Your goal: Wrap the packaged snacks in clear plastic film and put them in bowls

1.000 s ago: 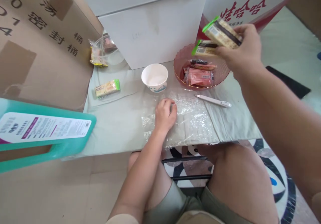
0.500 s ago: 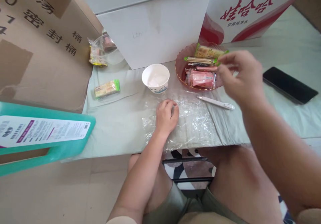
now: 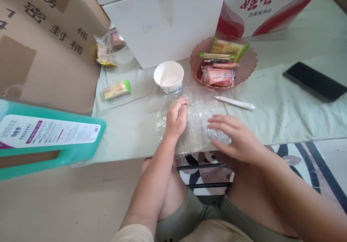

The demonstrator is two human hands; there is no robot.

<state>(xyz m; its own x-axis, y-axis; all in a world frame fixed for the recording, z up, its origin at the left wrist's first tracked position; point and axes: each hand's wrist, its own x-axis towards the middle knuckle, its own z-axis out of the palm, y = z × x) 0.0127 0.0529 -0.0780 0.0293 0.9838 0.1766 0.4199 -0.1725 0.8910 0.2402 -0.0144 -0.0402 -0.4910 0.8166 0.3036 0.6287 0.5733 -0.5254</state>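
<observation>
My left hand [image 3: 177,117] rests on a sheet of transparent plastic wrap [image 3: 197,124] at the table's front, its fingers loosely bent and the thumb apart, gripping nothing that I can see. Over the right part of the wrap is my right hand [image 3: 237,136], fingers spread and empty; whether it touches the wrap is hard to tell. Just beyond the left hand stands a white paper bowl [image 3: 169,77]. A pinkish ribbed glass bowl [image 3: 251,63] farther back holds several wrapped snacks [image 3: 219,76]. A white utility knife [image 3: 234,102] lies between that bowl and my right hand.
At left lie a packet of crackers [image 3: 116,90] and a teal jug [image 3: 89,135], beside a brown carton [image 3: 62,61]. A plastic tub [image 3: 126,55] sits behind. White boxes [image 3: 173,25] line the back. A black phone [image 3: 316,81] lies at right.
My right hand has come away from the glass bowl, down and left to above the wrap, and its fingers have spread. The left hand stays on the wrap, its fingers a little straighter.
</observation>
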